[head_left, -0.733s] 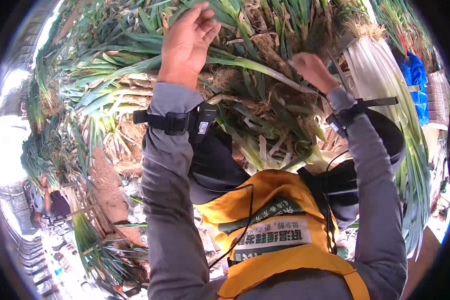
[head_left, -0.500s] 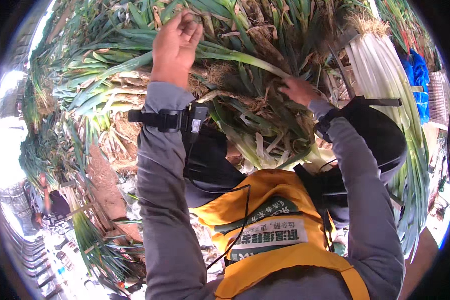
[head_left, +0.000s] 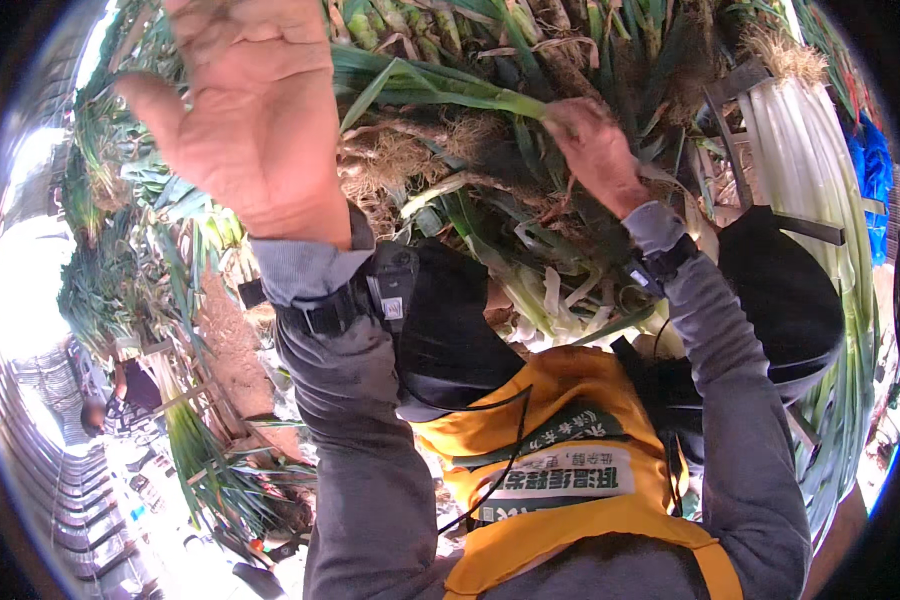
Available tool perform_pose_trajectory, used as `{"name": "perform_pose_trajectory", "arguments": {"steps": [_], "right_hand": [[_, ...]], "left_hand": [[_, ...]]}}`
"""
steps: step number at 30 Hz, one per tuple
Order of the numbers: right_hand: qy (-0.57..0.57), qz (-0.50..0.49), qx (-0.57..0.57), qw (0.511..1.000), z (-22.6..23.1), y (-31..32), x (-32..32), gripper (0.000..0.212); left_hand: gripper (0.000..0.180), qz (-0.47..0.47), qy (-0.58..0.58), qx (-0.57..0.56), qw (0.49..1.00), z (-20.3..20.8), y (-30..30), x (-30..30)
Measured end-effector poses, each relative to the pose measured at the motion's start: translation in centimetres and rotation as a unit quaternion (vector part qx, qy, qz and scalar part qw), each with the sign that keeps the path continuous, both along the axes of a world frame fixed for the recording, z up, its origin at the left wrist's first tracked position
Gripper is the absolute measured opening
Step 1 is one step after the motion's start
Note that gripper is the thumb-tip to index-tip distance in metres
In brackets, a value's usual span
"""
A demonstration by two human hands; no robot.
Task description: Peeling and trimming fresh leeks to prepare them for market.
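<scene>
My left hand (head_left: 255, 120) is raised close to the camera, palm showing and thumb spread out. Its fingertips run past the top edge of the picture, and nothing shows in the palm. My right hand (head_left: 595, 150) is closed around the pale end of a green onion (head_left: 480, 95), whose green leaves stretch left behind my left hand. Beneath both hands lies a heap of unpeeled green onions (head_left: 400, 155) with dry leaves and tangled roots. Stripped leaves and outer skins (head_left: 540, 290) are piled near my lap.
A bundle of clean white-stemmed green onions (head_left: 795, 150) rests on a metal frame at the right, roots up. Blue plastic (head_left: 870, 180) hangs beyond it. More bundles (head_left: 205, 450) lie at the left. A yellow apron (head_left: 570, 390) covers my lap between black-clad knees.
My left hand has come nearer the camera and opened, its palm turning into view. My right hand has shifted slightly up in the picture with the green onion. The view has moved a little.
</scene>
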State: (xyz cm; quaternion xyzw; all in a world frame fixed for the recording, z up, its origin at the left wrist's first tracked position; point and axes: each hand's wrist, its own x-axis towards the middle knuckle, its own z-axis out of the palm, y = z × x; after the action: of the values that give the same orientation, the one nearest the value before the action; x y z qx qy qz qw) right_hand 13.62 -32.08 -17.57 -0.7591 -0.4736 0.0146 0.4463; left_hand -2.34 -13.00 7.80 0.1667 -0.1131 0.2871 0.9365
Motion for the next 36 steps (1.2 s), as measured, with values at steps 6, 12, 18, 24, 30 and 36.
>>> {"name": "perform_pose_trajectory", "arguments": {"steps": [6, 12, 18, 24, 30, 36], "right_hand": [[-0.024, -0.079, -0.216, 0.973, -8.4, -3.3, 4.4, 0.037], [-0.083, -0.022, -0.316, 0.945, -10.3, -4.2, 4.9, 0.04], [0.022, -0.008, -0.271, 0.962, -7.8, -3.7, 5.2, 0.046], [-0.042, -0.114, -0.106, 0.987, -1.3, -4.0, 6.4, 0.038], [-0.13, -0.1, -0.098, 0.982, 11.7, -4.9, 7.5, 0.029], [-0.169, -0.11, -0.036, 0.979, 17.9, -8.8, 5.2, 0.034]], "left_hand": [[0.042, -0.007, -0.008, -0.017, 1.0, 1.2, -0.3, -1.4], [0.045, -0.001, -0.004, 0.032, 0.999, 0.2, -0.2, -1.3], [0.037, 0.217, 0.268, 0.348, 0.872, -2.0, -1.3, 1.1], [0.025, 0.137, 0.405, 0.199, 0.882, -7.3, 0.5, 3.3], [0.028, 0.063, 0.587, 0.106, 0.8, -15.3, -2.0, 6.0], [0.031, 0.084, 0.364, 0.025, 0.927, -14.1, -3.8, 8.7]]}}
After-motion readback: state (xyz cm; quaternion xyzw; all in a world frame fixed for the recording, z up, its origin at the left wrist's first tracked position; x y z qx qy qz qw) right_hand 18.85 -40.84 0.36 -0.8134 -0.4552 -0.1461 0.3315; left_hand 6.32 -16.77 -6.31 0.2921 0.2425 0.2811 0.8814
